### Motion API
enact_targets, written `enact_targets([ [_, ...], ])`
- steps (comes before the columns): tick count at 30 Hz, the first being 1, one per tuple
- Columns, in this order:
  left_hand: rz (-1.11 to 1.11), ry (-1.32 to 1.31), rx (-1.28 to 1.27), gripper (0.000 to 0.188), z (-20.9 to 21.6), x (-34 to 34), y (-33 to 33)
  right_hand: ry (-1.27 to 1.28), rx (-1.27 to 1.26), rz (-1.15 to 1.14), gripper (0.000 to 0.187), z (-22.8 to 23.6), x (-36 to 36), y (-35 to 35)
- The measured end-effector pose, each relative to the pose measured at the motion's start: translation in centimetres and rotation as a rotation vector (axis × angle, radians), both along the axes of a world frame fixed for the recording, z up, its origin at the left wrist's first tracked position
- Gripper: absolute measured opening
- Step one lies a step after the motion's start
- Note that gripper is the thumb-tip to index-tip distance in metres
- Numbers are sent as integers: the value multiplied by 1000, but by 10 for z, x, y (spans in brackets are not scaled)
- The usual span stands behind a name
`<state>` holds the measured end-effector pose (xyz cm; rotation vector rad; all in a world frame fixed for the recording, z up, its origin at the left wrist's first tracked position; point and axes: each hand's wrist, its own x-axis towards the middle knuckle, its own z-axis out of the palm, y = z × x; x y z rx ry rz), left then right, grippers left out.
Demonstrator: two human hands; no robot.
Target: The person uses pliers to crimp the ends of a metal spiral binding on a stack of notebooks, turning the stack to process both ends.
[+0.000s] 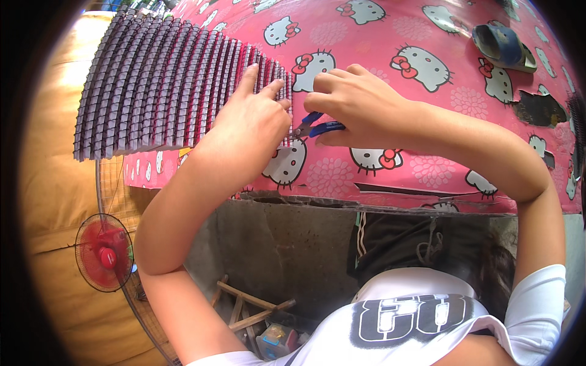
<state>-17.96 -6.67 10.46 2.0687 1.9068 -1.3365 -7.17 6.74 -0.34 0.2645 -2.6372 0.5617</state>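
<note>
A wide panel of parallel dark and pinkish-white strips [146,85], crossed by rows of thin black line, lies over the table's left side. My left hand [259,110] is flat on its right end, fingers stretched out and pressing on the strips. Beside it, my right hand [357,100] grips a pair of small pliers [326,128] with blue handles. The metal jaws point left and meet the panel's right edge near my left hand. Whether the jaws are closed on anything is too small to tell.
A pink cartoon-cat cover [390,36] lies over the table, torn along the front edge and at the right. A blue slipper [497,46] sits at the far right. Below left stand a red fan [107,256] and a wooden frame [256,311].
</note>
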Motion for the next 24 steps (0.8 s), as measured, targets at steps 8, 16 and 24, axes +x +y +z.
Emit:
enact_targets([
  [8,-46,-27,42,44,-1,-6,-6,-75,-73,55,41,-10,-9,-11],
  [16,-80,-54,71,49,-5,-11,-8,-929,-772,23,44,38,-32,7],
  [24,-32,22,-42,48,-10,-7,-4,-457,-142,39,46,32,-9,-6],
])
